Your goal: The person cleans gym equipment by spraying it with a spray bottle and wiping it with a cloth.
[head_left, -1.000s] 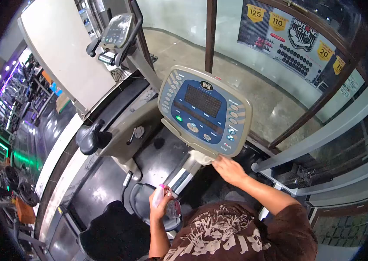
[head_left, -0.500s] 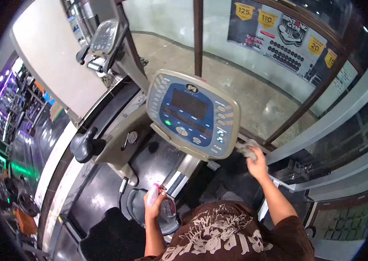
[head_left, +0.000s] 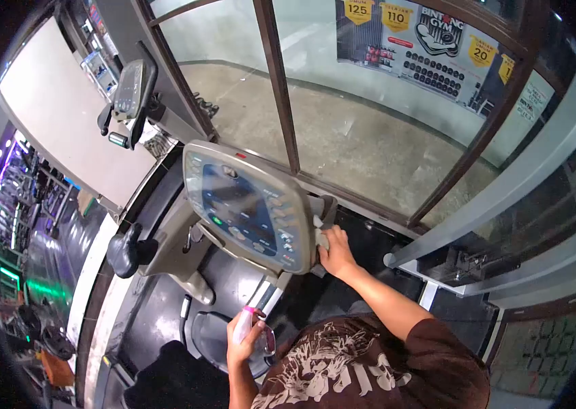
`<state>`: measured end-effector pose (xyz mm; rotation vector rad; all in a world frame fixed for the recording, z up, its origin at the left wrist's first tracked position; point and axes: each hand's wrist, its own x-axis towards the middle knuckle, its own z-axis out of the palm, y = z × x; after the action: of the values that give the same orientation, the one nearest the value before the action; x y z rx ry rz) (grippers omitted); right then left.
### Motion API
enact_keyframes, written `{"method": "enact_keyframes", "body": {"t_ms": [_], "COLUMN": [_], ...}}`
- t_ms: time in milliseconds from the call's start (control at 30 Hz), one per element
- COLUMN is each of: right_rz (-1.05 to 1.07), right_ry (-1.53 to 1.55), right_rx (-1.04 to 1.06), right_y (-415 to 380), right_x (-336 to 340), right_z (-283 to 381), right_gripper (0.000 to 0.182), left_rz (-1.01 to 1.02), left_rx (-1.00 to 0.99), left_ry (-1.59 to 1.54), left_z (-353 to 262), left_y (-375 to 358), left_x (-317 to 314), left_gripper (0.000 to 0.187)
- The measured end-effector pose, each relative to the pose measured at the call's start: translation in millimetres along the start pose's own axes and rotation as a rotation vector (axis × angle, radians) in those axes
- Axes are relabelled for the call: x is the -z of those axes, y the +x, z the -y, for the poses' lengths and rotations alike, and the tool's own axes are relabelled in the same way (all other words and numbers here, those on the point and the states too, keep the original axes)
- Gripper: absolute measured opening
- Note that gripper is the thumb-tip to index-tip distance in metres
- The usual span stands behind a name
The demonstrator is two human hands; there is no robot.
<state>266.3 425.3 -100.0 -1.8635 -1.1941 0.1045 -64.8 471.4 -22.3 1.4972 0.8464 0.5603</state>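
The exercise machine's console [head_left: 237, 208] stands in front of me, with a blue panel, a dark screen and a beige frame. My right hand [head_left: 338, 252] is at the console's right edge, its fingers closed on a greyish cloth [head_left: 321, 236] that lies against the side of the casing. Part of the cloth is hidden by the hand and the console. Low in front of my body, my left hand [head_left: 239, 349] is wrapped round a spray bottle [head_left: 244, 323] with a white and pink head and a see-through body.
A bike saddle [head_left: 124, 252] is at the left, below another machine's console [head_left: 129, 88]. Behind the blue console rise glass panes in a brown frame [head_left: 281, 88], with a gym poster [head_left: 431, 51] beyond. A grey metal bar [head_left: 506, 184] slants along the right.
My right hand has moved left with the cloth, from beside the console to against its edge. My view has shifted, so the console appears further left and more side-on. The left hand still holds the bottle.
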Motion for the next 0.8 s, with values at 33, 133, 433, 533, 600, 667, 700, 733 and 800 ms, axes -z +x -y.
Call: {"method": "enact_keyframes", "body": {"t_ms": [33,133,433,533,600,667,700,733,800], "right_rz": [0.045,0.073,0.202,0.302,0.317,0.317,0.318,0.320,0.410], "right_ry": [0.008,0.084,0.546,0.316,0.226,0.187,0.192,0.193,0.231], "right_rx": [0.006,0.073,-0.037,-0.038,0.069,0.204,0.284,0.364,0.455], "right_y": [7,31,118,102,87,72,63,55,35], "right_x": [5,7,-17,-10,1,19,36,49,63], "right_z": [-1,-18,-69,-62,-68,-67,-60,-58,-64], "right_gripper": [0.039,0.031,0.033,0.036,0.040,0.043,0.044,0.045,0.047], "left_rz": [-0.013,-0.057,-0.124,-0.207,-0.237,-0.250,-0.254,-0.267,-0.278], "left_rx": [-0.006,0.038,-0.093,-0.076,-0.089,-0.137,-0.162,-0.109,-0.147], "left_ry": [0.001,-0.026,0.019,0.045,0.083,0.117,0.132,0.072,0.079], "left_z": [1,-13,-51,-52,-41,-22,-19,-35,-23], "left_y": [2,7,37,45,50,60,64,69,81], "left_x": [-12,-51,-154,-176,-184,-192,-196,-204,-208], "left_gripper": [0.017,0.016,0.012,0.012,0.013,0.015,0.016,0.018,0.018]}}
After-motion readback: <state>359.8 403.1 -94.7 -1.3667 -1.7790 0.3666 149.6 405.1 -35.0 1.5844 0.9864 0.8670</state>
